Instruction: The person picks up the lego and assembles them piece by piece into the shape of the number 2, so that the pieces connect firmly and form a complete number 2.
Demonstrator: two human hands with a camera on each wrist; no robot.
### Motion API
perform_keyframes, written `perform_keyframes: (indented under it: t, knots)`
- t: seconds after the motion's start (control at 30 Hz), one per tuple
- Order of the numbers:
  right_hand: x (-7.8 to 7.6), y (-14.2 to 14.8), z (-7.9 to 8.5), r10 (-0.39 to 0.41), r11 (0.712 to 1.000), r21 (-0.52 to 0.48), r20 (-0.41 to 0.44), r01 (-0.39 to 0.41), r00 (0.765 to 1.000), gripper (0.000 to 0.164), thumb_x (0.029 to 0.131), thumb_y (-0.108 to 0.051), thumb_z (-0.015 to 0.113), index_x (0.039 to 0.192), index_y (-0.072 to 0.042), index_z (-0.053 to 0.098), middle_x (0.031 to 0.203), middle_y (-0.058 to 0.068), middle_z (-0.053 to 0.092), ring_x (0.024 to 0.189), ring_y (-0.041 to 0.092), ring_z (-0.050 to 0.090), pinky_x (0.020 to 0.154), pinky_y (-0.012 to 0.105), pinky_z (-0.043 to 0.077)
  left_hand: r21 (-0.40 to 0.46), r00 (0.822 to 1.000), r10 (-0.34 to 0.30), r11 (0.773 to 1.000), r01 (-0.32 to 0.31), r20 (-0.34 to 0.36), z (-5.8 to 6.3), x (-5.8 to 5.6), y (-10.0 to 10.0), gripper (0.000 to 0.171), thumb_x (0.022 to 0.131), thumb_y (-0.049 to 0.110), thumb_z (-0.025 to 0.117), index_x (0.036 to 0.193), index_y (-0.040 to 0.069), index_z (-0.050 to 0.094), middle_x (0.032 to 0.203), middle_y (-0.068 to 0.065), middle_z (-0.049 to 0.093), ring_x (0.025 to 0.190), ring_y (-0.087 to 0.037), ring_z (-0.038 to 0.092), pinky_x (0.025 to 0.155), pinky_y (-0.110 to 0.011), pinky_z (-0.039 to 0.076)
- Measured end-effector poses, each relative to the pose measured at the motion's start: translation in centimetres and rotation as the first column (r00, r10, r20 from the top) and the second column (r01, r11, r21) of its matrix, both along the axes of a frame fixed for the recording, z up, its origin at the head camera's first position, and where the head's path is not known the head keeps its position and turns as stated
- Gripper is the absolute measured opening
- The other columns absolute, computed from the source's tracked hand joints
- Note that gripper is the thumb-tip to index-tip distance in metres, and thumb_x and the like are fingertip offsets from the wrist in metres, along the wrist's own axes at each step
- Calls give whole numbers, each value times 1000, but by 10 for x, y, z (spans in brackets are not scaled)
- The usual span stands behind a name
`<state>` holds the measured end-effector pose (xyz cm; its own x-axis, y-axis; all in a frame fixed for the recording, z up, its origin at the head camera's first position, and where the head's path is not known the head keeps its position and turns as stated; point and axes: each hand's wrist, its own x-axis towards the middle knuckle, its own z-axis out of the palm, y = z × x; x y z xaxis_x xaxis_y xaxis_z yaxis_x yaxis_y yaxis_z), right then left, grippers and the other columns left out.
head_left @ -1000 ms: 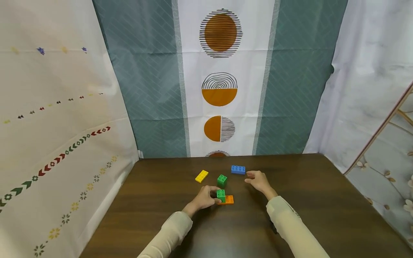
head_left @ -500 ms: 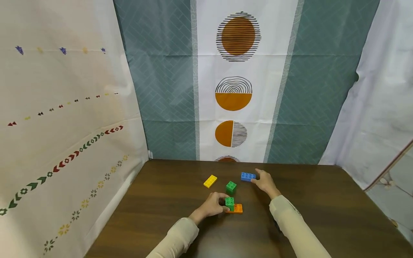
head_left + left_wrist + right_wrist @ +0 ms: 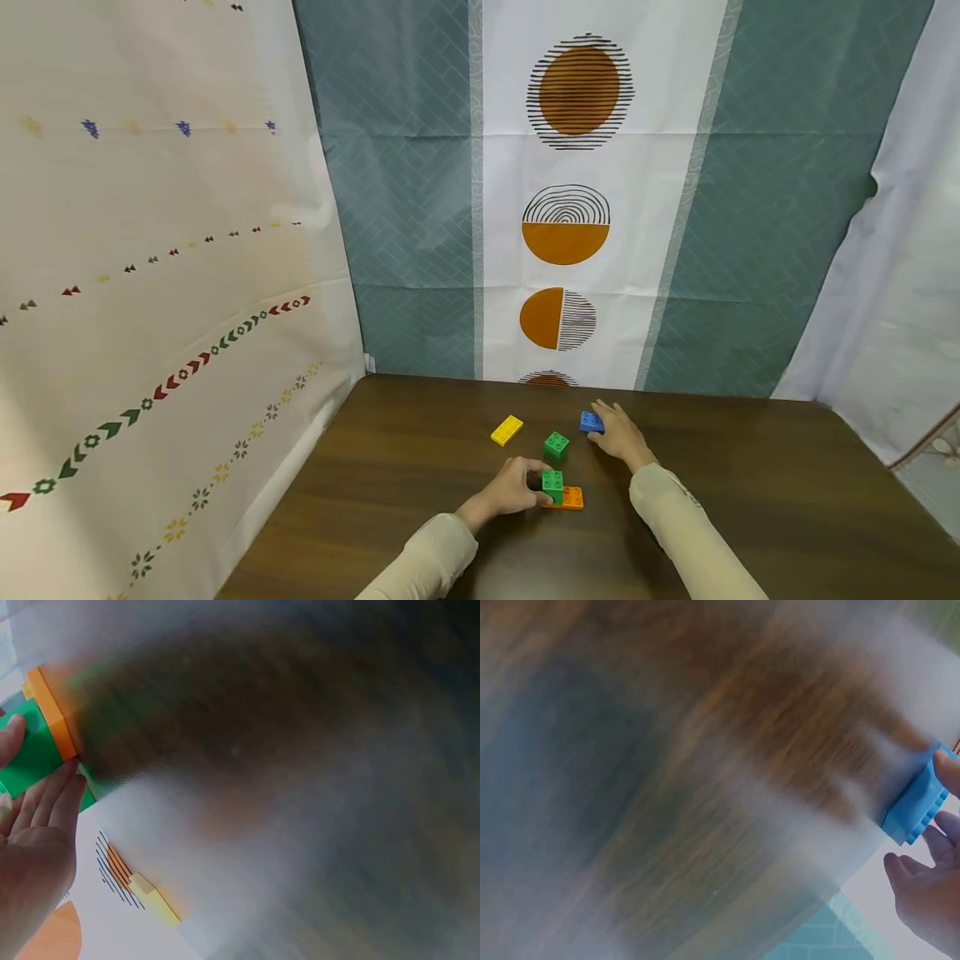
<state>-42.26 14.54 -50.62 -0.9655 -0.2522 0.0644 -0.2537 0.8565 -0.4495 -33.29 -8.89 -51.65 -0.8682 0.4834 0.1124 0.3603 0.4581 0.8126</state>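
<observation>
My left hand (image 3: pixel 512 487) pinches a green toy building brick (image 3: pixel 552 485) between thumb and fingers. That brick sits on the left part of a flat orange brick (image 3: pixel 573 498), whose right studs show. My right hand (image 3: pixel 621 435) is at a blue brick (image 3: pixel 589 422), thumb on its near side and fingers at its far side, covering its right part. In the right wrist view the thumb overlaps the end of the blue brick (image 3: pixel 915 804), with its studs facing the fingers. A second green brick (image 3: pixel 557 445) stands just behind the left hand.
A flat yellow brick (image 3: pixel 507 430) lies at the back left of the dark wooden table (image 3: pixel 390 467). Patterned curtains hang behind the table (image 3: pixel 420 250) and along its left side. Pale cloth hangs at the right.
My right hand has moved in from beside the blue brick and now takes hold of it. The left hand keeps its pinch on the green brick. The head view has turned rightward-shifting everything in frame.
</observation>
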Motion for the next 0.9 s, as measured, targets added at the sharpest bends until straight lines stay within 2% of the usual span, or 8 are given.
perform_keyframes:
  t: [0.27, 0.43, 0.57, 0.63, 0.77, 0.9]
  knots:
    - [10, 11, -9, -71, 997, 19, 11, 71, 997, 46, 91, -10, 65, 132, 6, 54, 135, 30, 54, 118, 46, 55, 99, 58, 45, -13, 999, 0, 1000, 0, 38, -5, 8, 8, 34, 78, 3, 78, 111, 3, 70, 99, -6, 74, 83, -1, 64, 75, -17, 53]
    - [18, 14, -8, -84, 996, 40, -15, 84, 996, 41, 90, -11, 68, 126, 6, 58, 127, 30, 59, 108, 43, 59, 92, 55, 49, -19, 999, -21, 1000, 21, 39, -4, 9, 8, 35, 78, 4, 78, 112, 2, 69, 101, -8, 74, 87, -4, 66, 78, -20, 54]
    - [23, 12, -9, -58, 997, 47, -46, 60, 997, 43, 91, -13, 67, 127, 6, 58, 129, 30, 58, 114, 44, 58, 96, 55, 48, -48, 999, -23, 999, 25, 34, -4, 9, 5, 35, 78, 4, 79, 112, 2, 70, 100, -8, 74, 85, -3, 64, 78, -19, 53]
    - [24, 11, -9, -31, 997, 74, -92, 38, 995, 41, 90, -13, 68, 125, 6, 59, 126, 29, 60, 113, 43, 59, 94, 54, 49, -59, 999, -23, 998, 25, 36, -2, 7, 3, 35, 78, 4, 79, 111, 3, 70, 100, -8, 74, 85, -3, 64, 78, -18, 52]
    - [24, 9, 1, 16, 993, 118, -162, 4, 987, 39, 88, -15, 72, 121, 4, 63, 116, 24, 65, 101, 36, 63, 86, 50, 53, -59, 999, -26, 998, 28, 44, 3, 3, 0, 34, 79, 3, 78, 111, 2, 69, 101, -8, 74, 86, -5, 65, 80, -20, 53]
    - [24, 10, 19, 32, 994, 109, -177, -13, 984, 41, 86, -15, 73, 121, 4, 64, 112, 23, 66, 93, 32, 63, 83, 50, 54, -31, 998, -37, 999, 39, 40, 7, -3, -3, 34, 79, 2, 77, 112, 0, 69, 102, -11, 74, 87, -8, 66, 80, -20, 54]
